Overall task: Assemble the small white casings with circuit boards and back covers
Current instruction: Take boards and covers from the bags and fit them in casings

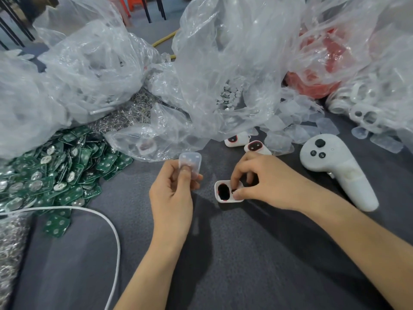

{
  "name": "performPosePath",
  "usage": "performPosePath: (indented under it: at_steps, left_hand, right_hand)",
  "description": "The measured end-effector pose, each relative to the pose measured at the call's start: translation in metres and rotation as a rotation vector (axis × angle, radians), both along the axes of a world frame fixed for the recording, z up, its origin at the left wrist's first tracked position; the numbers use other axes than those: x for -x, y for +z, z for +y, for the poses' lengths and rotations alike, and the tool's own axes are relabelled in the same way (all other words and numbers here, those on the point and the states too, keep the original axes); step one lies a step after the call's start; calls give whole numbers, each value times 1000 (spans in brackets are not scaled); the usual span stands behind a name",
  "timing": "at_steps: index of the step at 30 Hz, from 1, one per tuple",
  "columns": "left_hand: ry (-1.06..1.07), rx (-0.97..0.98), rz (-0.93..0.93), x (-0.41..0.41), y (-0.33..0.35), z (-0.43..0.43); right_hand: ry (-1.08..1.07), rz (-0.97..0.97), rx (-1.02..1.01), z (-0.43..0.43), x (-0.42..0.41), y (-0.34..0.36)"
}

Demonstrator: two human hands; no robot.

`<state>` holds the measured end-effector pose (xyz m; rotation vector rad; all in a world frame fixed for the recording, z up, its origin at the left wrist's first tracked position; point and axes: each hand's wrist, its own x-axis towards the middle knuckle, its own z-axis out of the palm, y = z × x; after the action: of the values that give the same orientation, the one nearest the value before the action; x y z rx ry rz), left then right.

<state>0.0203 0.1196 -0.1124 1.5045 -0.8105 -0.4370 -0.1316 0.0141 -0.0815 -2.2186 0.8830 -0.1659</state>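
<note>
Translucent cover (pixel 190 163) pinched upright, left hand (pixel 173 193); right hand (pixel 260 177) fingering white casing (pixel 228 191).

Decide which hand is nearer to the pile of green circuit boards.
Left. The left hand, pinching a translucent cover, is just to the right of the circuit board pile; the right hand is farther right, gripping the white casing.

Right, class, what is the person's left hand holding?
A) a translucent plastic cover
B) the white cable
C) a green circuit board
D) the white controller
A: the left hand pinches a translucent cover between thumb and fingers above the table, while the right hand grips the white casing lying on the table.
</note>
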Motion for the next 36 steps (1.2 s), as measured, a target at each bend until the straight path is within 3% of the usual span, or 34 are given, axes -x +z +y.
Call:
performPosePath:
  at_steps: [6,12,16,22,29,36]
  left_hand:
    - [-33,-6,-121,2,1,2]
    - [-186,-43,-274,9,2,5]
    - [-203,-40,-319,14,7,6]
    - [-195,-117,-455,13,6,7]
    - [-278,-345,-722,10,-2,6]
    - [-271,-364,-718,9,-5,4]
  right_hand:
    - [16,-9,-38,-1,0,2]
    - [-146,-386,-312,-1,1,13]
    - [-119,-447,-386,2,0,11]
    - [-124,-408,-331,1,1,10]
    - [-129,-201,-200,-4,3,8]
    - [-49,-45,-42,1,-5,1]
